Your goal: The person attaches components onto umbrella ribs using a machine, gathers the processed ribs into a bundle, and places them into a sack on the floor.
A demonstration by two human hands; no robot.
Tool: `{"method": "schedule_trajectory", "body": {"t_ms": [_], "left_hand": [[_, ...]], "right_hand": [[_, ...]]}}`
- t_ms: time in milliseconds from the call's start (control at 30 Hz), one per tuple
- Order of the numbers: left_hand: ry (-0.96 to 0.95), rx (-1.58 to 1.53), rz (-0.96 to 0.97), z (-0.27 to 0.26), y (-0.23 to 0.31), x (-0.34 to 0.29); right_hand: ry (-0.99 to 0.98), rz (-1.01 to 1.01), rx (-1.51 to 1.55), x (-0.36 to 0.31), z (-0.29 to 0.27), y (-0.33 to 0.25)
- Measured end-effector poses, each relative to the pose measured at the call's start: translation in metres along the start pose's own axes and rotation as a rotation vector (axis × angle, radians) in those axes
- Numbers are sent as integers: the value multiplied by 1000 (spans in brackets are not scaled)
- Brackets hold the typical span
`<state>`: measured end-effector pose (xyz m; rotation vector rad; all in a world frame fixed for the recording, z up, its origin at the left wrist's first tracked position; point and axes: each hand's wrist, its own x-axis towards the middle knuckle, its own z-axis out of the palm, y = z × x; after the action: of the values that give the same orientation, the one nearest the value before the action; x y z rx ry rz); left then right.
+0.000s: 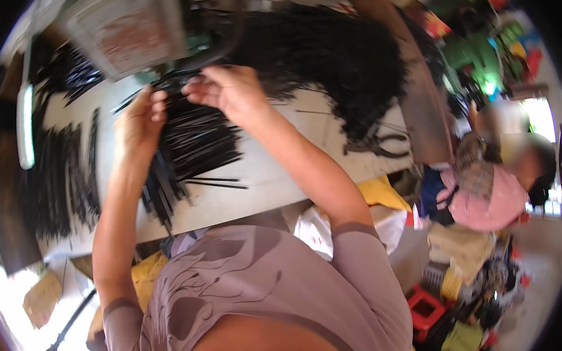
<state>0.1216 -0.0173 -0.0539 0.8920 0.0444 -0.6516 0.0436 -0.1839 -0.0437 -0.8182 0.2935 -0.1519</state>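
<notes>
Both my hands are raised over a pale worktable [218,208], close to the foot of a grey machine [118,34]. My left hand [139,120] has its fingers bent together around a thin black strip [123,105], whose end sticks out on the left. To the right, my right hand [231,95] curls its fingertips inward; blur hides what lies between them. Below and between the hands is a stack of black strips [205,138], some pointing toward me. I cannot tell what the strips are made of.
More black strips [59,179] lie in rows at the left. A large heap of thin black strands [357,55] covers the far right, with pliers [388,146] near it. A lit tube lamp [26,127] hangs left. People sit beyond the right edge, near a red stool [425,308].
</notes>
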Motion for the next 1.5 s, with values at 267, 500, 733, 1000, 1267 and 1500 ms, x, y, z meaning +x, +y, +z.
{"method": "schedule_trajectory", "body": {"t_ms": [267,500,733,1000,1267,1500], "left_hand": [[-53,142,-172,13,19,-8],[-145,98,-190,-14,30,-6],[-78,231,-163,-5,23,-20],[-132,276,-156,1,17,-22],[-103,266,-167,-8,29,-29],[-93,284,-192,-14,24,-28]], "right_hand": [[98,-146,-1106,-74,-49,-83],[356,-194,-1704,-150,-118,-141],[464,-408,-1845,-153,-136,-105],[536,-748,-1998,-122,-134,-87],[593,-343,-1815,-193,-126,-113],[605,-269,-2041,-202,-164,-114]]}}
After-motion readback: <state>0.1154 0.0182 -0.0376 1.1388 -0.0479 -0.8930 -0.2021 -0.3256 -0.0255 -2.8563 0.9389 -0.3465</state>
